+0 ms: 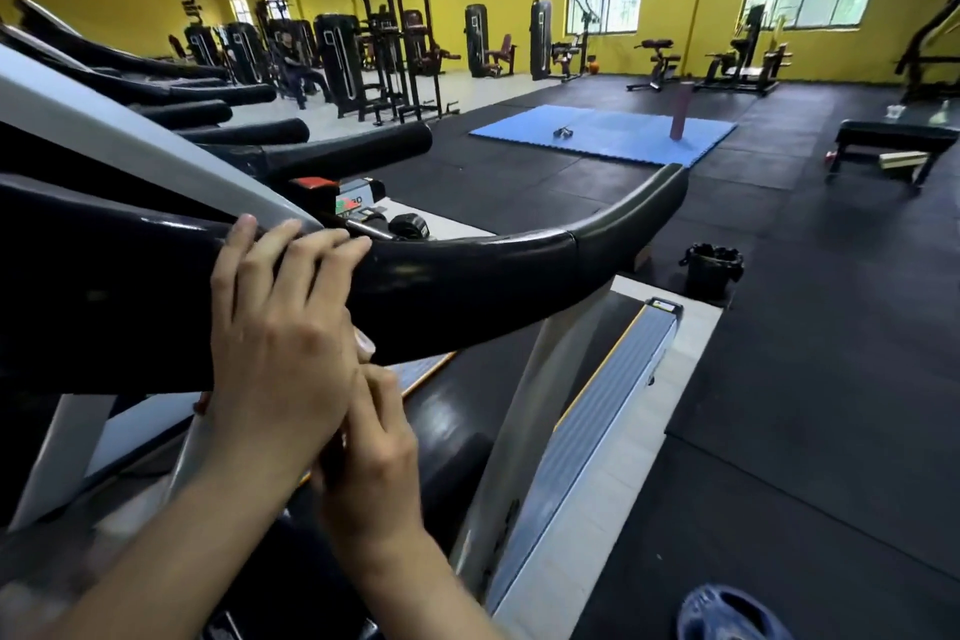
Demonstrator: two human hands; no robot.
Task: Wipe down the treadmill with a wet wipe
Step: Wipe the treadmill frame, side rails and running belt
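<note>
Nearby, bin [711, 270] holds a black liner.

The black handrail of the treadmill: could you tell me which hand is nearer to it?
Left. The left hand rests on the handrail, fingers over its top; the right hand sits just below it.

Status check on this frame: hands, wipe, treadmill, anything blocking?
Left hand flat on treadmill handrail, fingers straight. Right hand curled below it; wipe barely visible, cannot confirm. Nothing blocking the rail.
</note>
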